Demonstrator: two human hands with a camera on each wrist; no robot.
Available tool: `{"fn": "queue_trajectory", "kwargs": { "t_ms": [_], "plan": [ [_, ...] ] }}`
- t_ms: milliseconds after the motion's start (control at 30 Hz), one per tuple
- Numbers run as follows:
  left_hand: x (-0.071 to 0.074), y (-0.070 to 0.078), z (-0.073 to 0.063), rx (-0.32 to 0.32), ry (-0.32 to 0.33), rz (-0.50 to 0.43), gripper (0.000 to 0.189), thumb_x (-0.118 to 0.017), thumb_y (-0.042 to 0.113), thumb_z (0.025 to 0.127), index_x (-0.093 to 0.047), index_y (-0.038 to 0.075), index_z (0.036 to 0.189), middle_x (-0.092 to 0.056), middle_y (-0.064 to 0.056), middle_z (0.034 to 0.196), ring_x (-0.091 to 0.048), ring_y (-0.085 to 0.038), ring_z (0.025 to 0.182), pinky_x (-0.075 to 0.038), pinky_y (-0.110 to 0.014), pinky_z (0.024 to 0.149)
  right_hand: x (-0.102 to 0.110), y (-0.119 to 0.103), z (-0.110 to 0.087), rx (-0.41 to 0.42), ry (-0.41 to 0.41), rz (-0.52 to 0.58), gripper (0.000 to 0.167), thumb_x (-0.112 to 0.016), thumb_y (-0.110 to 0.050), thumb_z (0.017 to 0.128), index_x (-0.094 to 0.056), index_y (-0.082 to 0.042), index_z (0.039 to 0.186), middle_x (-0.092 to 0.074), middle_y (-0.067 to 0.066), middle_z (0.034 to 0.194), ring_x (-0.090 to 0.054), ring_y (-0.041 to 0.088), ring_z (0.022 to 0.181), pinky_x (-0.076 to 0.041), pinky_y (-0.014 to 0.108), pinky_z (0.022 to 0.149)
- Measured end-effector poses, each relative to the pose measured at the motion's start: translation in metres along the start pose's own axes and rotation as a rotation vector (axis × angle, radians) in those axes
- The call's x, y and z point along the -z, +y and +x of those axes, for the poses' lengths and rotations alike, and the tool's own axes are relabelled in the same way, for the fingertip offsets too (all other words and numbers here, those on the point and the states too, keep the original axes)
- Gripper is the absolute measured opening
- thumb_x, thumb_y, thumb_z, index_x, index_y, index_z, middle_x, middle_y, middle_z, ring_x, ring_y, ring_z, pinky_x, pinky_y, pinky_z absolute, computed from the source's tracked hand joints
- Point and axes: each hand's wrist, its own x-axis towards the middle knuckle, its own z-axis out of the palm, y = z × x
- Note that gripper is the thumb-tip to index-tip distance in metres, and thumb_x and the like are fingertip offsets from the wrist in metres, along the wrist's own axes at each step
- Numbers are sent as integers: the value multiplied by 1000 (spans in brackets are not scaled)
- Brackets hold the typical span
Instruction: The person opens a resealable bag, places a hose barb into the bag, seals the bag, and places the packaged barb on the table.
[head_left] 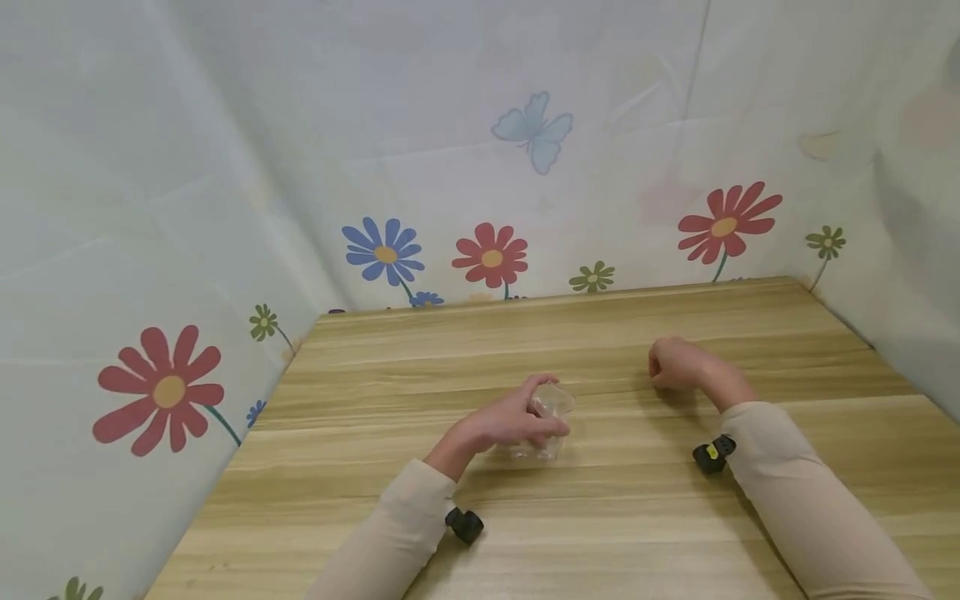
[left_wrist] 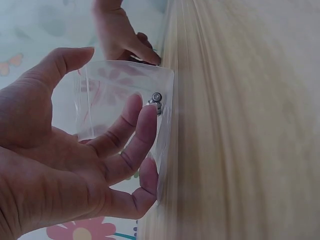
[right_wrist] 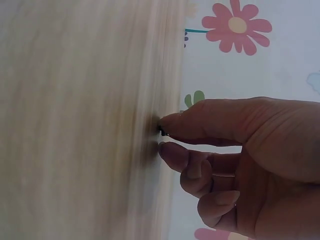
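Note:
My left hand point(head_left: 517, 417) curls around a clear plastic zip bag point(head_left: 553, 402) that stands on the table. In the left wrist view, the thumb point(left_wrist: 80, 56) lies along one side of the bag and bent fingers point(left_wrist: 131, 117) press at its face. Small shiny metal parts point(left_wrist: 156, 100), round with a hole, sit low in the bag. Farther right, my right hand point(head_left: 678, 364) is down at the tabletop. Its thumb and forefinger close around a tiny dark, ridged piece point(right_wrist: 163, 132), mostly hidden by the fingertips; the other fingers are curled.
The wood-grain table point(head_left: 375, 358) extends under both hands. A white curtain point(head_left: 420, 125) printed with flowers and a butterfly hangs behind it and along both sides. Black wrist cameras point(head_left: 465, 525) are strapped at the cuffs of the beige sleeves point(head_left: 795, 475).

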Motion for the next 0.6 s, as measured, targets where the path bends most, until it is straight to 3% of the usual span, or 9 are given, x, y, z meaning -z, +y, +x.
{"fn": "queue_trajectory", "kwargs": {
  "t_ms": [600],
  "plan": [
    [0, -2, 0, -5, 15, 25, 81, -75, 30, 91, -27, 20, 155, -66, -9, 101, -70, -29, 88, -51, -42, 84, -1, 3, -3, -19, -18, 51, 19, -61, -1, 86, -57, -7, 69, -47, -1, 63, -44, 13, 58, -36, 29, 56]
  ]
}}
